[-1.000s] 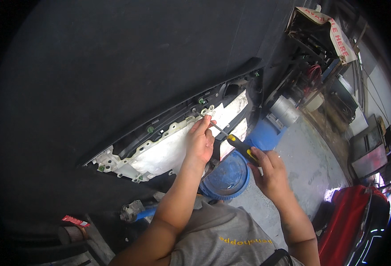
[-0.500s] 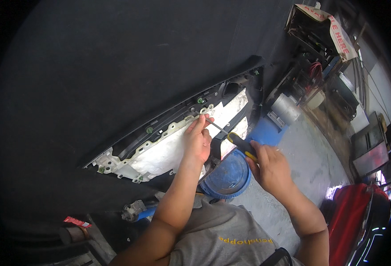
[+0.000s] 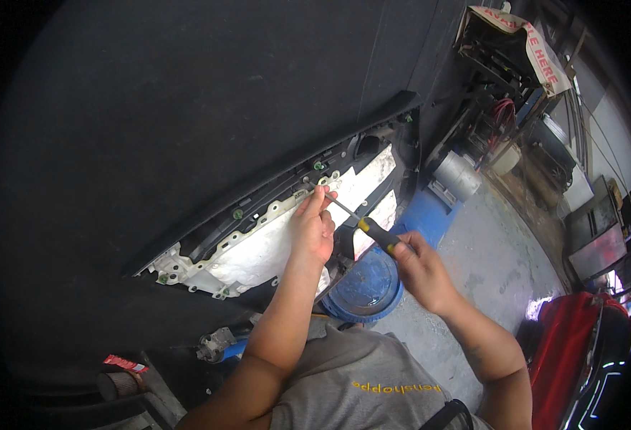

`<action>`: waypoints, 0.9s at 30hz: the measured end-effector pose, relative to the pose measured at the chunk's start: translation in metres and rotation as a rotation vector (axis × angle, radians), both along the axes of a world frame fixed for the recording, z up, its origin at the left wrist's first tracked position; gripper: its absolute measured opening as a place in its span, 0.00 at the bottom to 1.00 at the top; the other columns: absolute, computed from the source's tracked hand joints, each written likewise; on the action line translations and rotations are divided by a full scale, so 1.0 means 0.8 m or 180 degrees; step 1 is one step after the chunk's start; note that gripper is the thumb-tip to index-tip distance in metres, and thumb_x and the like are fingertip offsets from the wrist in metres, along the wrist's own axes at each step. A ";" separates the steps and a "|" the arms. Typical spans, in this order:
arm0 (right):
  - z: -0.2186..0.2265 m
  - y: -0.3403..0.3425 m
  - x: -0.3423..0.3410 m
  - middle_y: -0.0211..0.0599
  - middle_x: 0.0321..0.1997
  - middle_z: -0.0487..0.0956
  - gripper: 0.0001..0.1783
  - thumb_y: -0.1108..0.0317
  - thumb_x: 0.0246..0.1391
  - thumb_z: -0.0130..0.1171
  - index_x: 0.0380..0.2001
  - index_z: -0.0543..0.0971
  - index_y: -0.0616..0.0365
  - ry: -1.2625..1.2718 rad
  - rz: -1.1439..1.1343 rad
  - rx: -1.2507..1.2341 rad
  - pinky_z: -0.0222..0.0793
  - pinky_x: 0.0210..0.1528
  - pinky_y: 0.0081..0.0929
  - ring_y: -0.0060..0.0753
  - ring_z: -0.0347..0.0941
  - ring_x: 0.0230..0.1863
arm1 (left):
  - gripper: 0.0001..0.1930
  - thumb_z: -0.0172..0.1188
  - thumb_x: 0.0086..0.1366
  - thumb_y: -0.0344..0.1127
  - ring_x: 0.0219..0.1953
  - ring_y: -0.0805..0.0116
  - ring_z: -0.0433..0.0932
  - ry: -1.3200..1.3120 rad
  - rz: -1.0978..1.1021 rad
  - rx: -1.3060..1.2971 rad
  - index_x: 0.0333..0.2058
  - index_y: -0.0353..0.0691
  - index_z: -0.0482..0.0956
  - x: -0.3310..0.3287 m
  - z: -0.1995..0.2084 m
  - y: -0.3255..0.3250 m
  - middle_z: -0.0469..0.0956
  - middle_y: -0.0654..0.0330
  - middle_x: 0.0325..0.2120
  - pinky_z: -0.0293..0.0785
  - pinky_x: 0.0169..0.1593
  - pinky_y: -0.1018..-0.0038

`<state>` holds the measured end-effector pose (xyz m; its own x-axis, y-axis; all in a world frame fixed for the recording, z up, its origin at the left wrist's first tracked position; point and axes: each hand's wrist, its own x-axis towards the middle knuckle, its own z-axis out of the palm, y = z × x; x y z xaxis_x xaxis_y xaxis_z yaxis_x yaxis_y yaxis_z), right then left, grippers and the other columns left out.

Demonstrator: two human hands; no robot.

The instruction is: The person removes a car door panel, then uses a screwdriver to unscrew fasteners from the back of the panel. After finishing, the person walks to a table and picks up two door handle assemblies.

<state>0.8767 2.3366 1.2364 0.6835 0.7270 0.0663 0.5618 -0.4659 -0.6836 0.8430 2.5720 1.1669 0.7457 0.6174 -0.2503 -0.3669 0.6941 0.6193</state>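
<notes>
A black car door panel (image 3: 208,239) lies slanted before me with its inner side up. White sheeting (image 3: 262,247) covers much of it, and green clips (image 3: 238,214) dot its far edge. In my right hand (image 3: 424,276) is the black and yellow handle of a screwdriver (image 3: 378,233). The shaft runs up and left toward the panel's pale scalloped edge; its tip is by a hole there. My left hand (image 3: 315,228) is over the sheeting, fingertips pinched around the shaft near that tip.
Below the panel stands a blue drum (image 3: 364,287). A silver cylinder (image 3: 457,174) is right of the panel. A blue-handled power tool (image 3: 222,344) lies at lower left. Cluttered racks (image 3: 516,107) line the right, with a red car body (image 3: 566,358) nearer me.
My right hand has turned and shifted a little down and left on the screwdriver handle, its fingers regripping near the end. The left hand stays at the shaft.
</notes>
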 end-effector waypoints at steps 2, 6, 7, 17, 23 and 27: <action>0.003 0.001 0.006 0.46 0.28 0.77 0.24 0.54 0.66 0.58 0.57 0.70 0.59 0.0349 -0.0043 0.0077 0.71 0.33 0.37 0.47 0.74 0.28 | 0.12 0.63 0.70 0.42 0.13 0.85 0.55 -0.0044 -0.0065 0.0105 0.43 0.39 0.78 -0.001 -0.005 0.004 0.81 0.59 0.38 0.50 0.17 0.85; 0.013 -0.005 -0.002 0.49 0.32 0.81 0.26 0.54 0.66 0.58 0.58 0.68 0.61 -0.0781 0.0182 0.0333 0.73 0.37 0.38 0.53 0.77 0.32 | 0.12 0.64 0.70 0.42 0.13 0.85 0.55 0.0066 -0.0022 0.0133 0.42 0.40 0.78 0.001 -0.009 0.005 0.81 0.60 0.38 0.51 0.18 0.85; 0.012 -0.004 0.002 0.48 0.31 0.80 0.25 0.54 0.66 0.58 0.57 0.69 0.61 -0.1410 0.0390 0.0227 0.73 0.35 0.37 0.52 0.76 0.30 | 0.12 0.64 0.70 0.41 0.13 0.85 0.55 0.0046 -0.0003 0.0127 0.43 0.39 0.78 0.002 -0.008 0.005 0.81 0.60 0.37 0.50 0.17 0.85; -0.007 0.005 0.015 0.38 0.21 0.69 0.22 0.52 0.65 0.58 0.52 0.71 0.56 0.1610 -0.0069 0.1200 0.65 0.23 0.34 0.38 0.67 0.18 | 0.12 0.67 0.68 0.41 0.13 0.85 0.55 0.0099 0.0090 0.0055 0.40 0.40 0.78 0.004 -0.007 0.007 0.80 0.62 0.36 0.50 0.17 0.84; 0.007 -0.001 0.008 0.41 0.29 0.79 0.24 0.53 0.65 0.59 0.56 0.71 0.57 -0.2035 0.0683 -0.0141 0.72 0.32 0.37 0.45 0.75 0.27 | 0.12 0.67 0.68 0.41 0.13 0.85 0.55 0.0153 0.0185 0.0057 0.40 0.40 0.78 0.003 -0.008 0.006 0.80 0.63 0.35 0.50 0.17 0.84; -0.028 0.010 0.001 0.30 0.22 0.70 0.20 0.57 0.69 0.55 0.56 0.68 0.57 0.1496 0.0116 0.1212 0.67 0.26 0.33 0.29 0.66 0.19 | 0.12 0.66 0.68 0.41 0.13 0.85 0.56 0.0041 0.0149 0.0059 0.41 0.40 0.78 0.001 -0.006 -0.003 0.80 0.63 0.35 0.50 0.17 0.84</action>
<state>0.8773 2.3444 1.2140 0.6777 0.7350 0.0235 0.1705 -0.1259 -0.9773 0.8434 2.5694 1.1618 0.7127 0.6562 -0.2479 -0.3905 0.6647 0.6369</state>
